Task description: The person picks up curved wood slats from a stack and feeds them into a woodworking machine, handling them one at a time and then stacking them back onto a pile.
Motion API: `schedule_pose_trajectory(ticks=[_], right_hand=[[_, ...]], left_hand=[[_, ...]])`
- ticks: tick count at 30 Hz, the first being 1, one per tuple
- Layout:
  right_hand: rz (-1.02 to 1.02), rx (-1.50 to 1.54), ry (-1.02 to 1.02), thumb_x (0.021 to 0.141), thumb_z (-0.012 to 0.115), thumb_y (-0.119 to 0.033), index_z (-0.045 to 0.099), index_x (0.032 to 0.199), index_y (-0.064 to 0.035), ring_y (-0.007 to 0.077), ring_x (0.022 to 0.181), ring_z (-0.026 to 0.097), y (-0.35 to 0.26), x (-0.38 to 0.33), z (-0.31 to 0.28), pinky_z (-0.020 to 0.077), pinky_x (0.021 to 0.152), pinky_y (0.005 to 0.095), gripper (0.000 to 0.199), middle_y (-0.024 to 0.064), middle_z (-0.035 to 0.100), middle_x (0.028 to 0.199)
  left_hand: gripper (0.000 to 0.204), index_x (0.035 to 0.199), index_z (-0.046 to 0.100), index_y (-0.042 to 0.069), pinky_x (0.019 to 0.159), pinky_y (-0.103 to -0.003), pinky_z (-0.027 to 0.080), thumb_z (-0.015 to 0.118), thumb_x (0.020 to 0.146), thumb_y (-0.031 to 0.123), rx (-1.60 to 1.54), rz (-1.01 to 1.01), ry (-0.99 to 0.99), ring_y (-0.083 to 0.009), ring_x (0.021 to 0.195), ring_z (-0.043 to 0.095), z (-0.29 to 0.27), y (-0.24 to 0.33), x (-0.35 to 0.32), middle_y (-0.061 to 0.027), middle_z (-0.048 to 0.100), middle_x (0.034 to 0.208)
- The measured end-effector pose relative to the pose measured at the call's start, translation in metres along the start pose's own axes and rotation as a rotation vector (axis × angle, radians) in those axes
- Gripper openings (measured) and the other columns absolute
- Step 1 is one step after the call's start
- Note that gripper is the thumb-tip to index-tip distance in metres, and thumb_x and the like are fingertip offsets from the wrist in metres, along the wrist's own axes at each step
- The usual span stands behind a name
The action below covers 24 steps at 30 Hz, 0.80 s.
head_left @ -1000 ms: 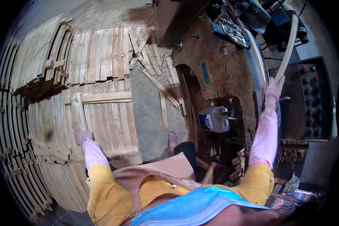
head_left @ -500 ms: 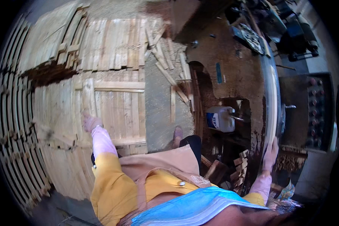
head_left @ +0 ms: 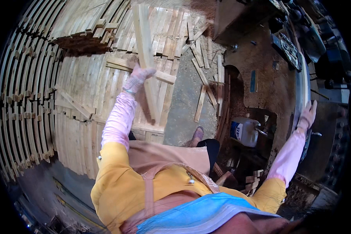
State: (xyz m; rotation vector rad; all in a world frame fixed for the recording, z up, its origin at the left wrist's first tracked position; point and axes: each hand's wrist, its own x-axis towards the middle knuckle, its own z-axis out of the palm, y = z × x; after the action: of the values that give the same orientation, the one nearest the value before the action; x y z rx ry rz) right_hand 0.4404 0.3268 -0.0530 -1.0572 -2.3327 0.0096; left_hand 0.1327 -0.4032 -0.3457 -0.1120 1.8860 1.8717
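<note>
My left hand (head_left: 139, 76), in a pale glove, is closed around a long wooden strip (head_left: 144, 37) and holds it above the stacked boards. The strip slants from the far side down toward me. My right hand (head_left: 308, 115), gloved too, rests at the near end of another wooden strip (head_left: 307, 84) lying along the machine's metal rail. Its fingers look stretched forward along the strip, with the thumb side partly hidden. Below my left hand, a loose wooden strip (head_left: 165, 77) lies crosswise on the wooden boards (head_left: 82, 74).
Curved rows of stacked wood (head_left: 23, 128) stand at the left. Offcuts (head_left: 202, 74) litter the floor between the boards and the brown machine table (head_left: 243, 46). A plastic jug (head_left: 245, 132) sits in the machine's opening. A dark control panel (head_left: 331, 144) stands at the right.
My left hand has lifted a wooden strip off the boards and moved up and right with it. My right hand has moved forward along the rail. The view has shifted left.
</note>
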Motion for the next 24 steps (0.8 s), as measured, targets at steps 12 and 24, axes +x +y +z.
schedule_pose_trajectory(ticks=[12,24], right_hand=[[-0.208,0.877,-1.058,0.092,0.064,-0.010,0.025,0.163,-0.0015,0.0240,0.150,0.036,-0.280,-0.267,-0.013,0.0267,0.123,0.0338,0.081,0.0165,0.034,0.166],[0.136,0.758,-0.469,0.083,0.073,0.002,0.023,0.164,-0.0077,0.0240,0.142,0.045,-0.173,-0.242,-0.182,0.0414,0.114,0.0342,0.096,0.0154,0.035,0.164]], left_hand=[[0.061,0.133,0.057,-0.005,0.097,-0.040,0.058,0.076,0.083,0.023,-1.016,0.123,-0.772,-0.0272,0.103,0.071,0.209,0.154,-0.105,-0.0159,0.070,0.120],[0.044,0.133,0.052,-0.004,0.094,-0.043,0.059,0.058,0.098,0.021,-1.283,-0.108,-0.748,-0.0318,0.102,0.067,0.252,0.138,-0.123,-0.0184,0.064,0.115]])
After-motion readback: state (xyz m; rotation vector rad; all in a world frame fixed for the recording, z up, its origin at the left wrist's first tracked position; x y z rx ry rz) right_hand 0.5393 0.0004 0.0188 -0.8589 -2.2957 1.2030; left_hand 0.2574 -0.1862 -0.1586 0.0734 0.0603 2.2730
